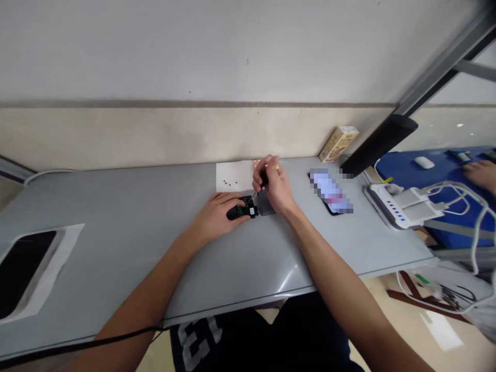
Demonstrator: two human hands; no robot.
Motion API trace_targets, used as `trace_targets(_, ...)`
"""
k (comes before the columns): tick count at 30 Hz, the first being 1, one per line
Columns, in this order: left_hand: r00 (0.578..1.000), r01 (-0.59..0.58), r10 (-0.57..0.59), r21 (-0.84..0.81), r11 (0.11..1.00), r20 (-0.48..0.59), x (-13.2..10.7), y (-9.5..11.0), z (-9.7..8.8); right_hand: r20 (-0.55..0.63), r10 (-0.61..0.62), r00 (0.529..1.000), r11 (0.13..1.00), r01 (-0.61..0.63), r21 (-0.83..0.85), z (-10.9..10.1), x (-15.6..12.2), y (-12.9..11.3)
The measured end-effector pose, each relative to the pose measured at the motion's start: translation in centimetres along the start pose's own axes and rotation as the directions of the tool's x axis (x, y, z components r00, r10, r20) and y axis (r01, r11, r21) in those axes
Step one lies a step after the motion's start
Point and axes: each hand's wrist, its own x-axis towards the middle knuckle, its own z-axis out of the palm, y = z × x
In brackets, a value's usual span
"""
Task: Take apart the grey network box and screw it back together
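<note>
My left hand (215,216) lies on the grey table with its fingers closed around a small black device (242,211) that shows bits of green circuit board and a white label. My right hand (277,186) grips a screwdriver (264,179) by its dark handle. Its thin shaft slants down to the left, and the tip reaches the device; exact contact is too small to tell. Beside the device, partly under my right hand, is a dark grey flat block (266,204). Several tiny black screw-like pieces (229,184) lie on a white sheet (242,171) just behind.
To the right are a phone (331,192), a carton (339,143), a black cylinder (382,143) and a power strip (387,206) with white cables. A dark-screened device (27,268) lies on paper at left. Another person's hand (480,173) rests near a white mouse (423,163).
</note>
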Motion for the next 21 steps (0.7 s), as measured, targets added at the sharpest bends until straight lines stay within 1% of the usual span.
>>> trace_targets(2,1.0,-0.007,0.006,0.018,1.0,0.008,-0.1,-0.1,-0.1,0.043,0.042,0.998,0.995,-0.045,0.085,0.2,0.0,-0.3)
trace_targets(4,0.999,-0.015,0.014,0.035,0.999,0.04,-0.2,-0.2,-0.2,0.06,0.066,0.996,0.989,-0.073,0.127,0.2,0.0,-0.6)
trace_targets(7,0.996,-0.017,0.013,0.044,0.999,0.086,-0.2,-0.4,-0.3,0.036,0.084,0.996,0.99,-0.088,0.113,0.1,-0.1,-0.6)
trace_targets(10,0.995,-0.003,0.001,0.022,1.0,0.096,-0.2,-0.4,-0.3,-0.01,0.051,0.999,0.997,-0.05,0.064,-0.1,0.0,0.0)
trace_targets(13,0.997,0.009,-0.009,0.005,1.0,0.075,-0.2,-0.3,0.0,-0.024,-0.004,1.0,0.998,0.005,0.058,-0.1,0.3,0.4)
trace_targets(15,0.999,0.016,-0.017,0.021,1.0,0.044,-0.1,-0.2,0.2,0.017,0.008,1.0,0.995,-0.01,0.102,-0.1,0.4,0.2)
trace_targets(18,1.0,0.025,-0.026,0.049,0.998,0.015,-0.1,0.0,0.6,0.076,0.052,0.996,0.986,-0.064,0.156,-0.4,0.4,-0.3)
trace_targets(21,1.0,0.023,-0.024,0.061,0.998,0.014,0.0,-0.1,0.8,0.058,0.069,0.996,0.984,-0.078,0.159,-0.7,0.4,-0.4)
